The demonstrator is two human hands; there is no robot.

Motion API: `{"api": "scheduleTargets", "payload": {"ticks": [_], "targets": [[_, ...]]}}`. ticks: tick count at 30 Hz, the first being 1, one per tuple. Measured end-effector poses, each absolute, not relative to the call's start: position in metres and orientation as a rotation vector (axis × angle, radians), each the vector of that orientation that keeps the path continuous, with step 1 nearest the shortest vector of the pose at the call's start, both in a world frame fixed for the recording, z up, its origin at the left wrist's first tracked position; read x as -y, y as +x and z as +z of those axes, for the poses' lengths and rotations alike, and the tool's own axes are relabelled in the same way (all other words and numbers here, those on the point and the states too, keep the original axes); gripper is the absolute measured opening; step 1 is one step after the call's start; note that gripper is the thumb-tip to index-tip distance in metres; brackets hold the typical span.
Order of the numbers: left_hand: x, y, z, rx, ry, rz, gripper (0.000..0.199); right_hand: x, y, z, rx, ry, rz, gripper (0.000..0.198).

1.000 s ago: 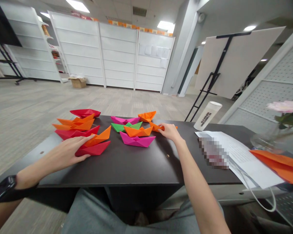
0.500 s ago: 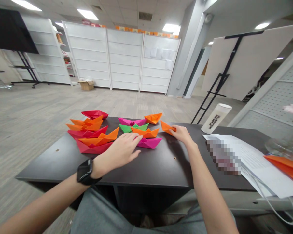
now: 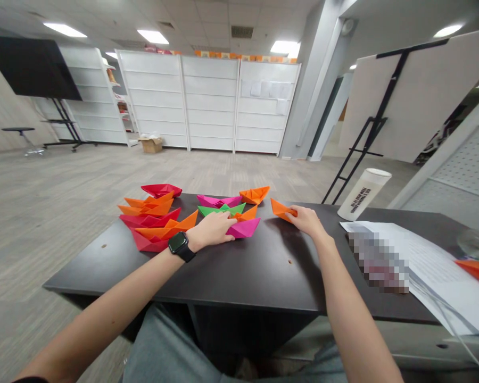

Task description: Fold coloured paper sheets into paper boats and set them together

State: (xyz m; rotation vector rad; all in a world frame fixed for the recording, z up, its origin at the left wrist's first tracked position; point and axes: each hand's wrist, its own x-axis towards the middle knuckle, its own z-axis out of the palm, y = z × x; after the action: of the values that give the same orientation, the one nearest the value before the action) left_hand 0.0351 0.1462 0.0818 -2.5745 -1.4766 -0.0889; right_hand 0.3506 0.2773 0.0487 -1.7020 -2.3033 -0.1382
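One orange paper boat point(image 3: 279, 208) is pinched in the person's right hand point(image 3: 306, 221), thumb and fingers closed on its right end, over the dark table point(image 3: 239, 276). The left hand point(image 3: 211, 230), a black watch point(image 3: 178, 242) at its wrist, reaches over the near magenta boat point(image 3: 246, 228), fingers bent and slightly parted; I can't tell whether they grip it. Just behind sits a green boat point(image 3: 239, 208). Red and orange boats point(image 3: 146, 220) crowd together to the left, while a white canister point(image 3: 364, 194) stands right of the right hand, near some papers point(image 3: 407, 250).
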Motion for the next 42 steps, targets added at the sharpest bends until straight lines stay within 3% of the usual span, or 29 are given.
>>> {"api": "scheduleTargets", "payload": {"ticks": [12,15,18,22,25,31,35,42], "targets": [[-0.146,0.011,0.087,1.57,-2.469,-0.018,0.021,-0.271,0.349,0.053,2.316,-1.696,-0.102,0.029],[-0.145,0.01,0.088,1.58,-2.457,-0.05,0.035,-0.268,0.348,0.055,2.311,-1.704,-0.101,0.027],[-0.145,0.016,0.089,1.543,-2.484,-0.11,0.061,-0.265,0.347,0.056,2.297,-1.716,-0.105,0.028],[-0.149,0.028,0.085,1.491,-2.512,-0.209,0.096,-0.261,0.342,0.058,2.225,-1.726,-0.151,0.044],[-0.152,0.034,0.081,1.506,-2.452,-0.311,0.105,-0.257,0.337,0.059,2.194,-1.751,-0.198,0.047],[-0.15,0.042,0.074,1.415,-2.359,-0.508,0.073,-0.245,0.324,0.075,2.186,-1.791,-0.307,0.053],[-0.144,0.052,0.073,1.29,-2.365,-0.609,0.051,-0.261,0.288,0.094,2.337,-1.673,-0.309,0.032],[-0.142,0.051,0.072,1.345,-2.313,-0.615,0.048,-0.315,0.207,0.077,2.612,-1.707,-0.075,0.034]]}}
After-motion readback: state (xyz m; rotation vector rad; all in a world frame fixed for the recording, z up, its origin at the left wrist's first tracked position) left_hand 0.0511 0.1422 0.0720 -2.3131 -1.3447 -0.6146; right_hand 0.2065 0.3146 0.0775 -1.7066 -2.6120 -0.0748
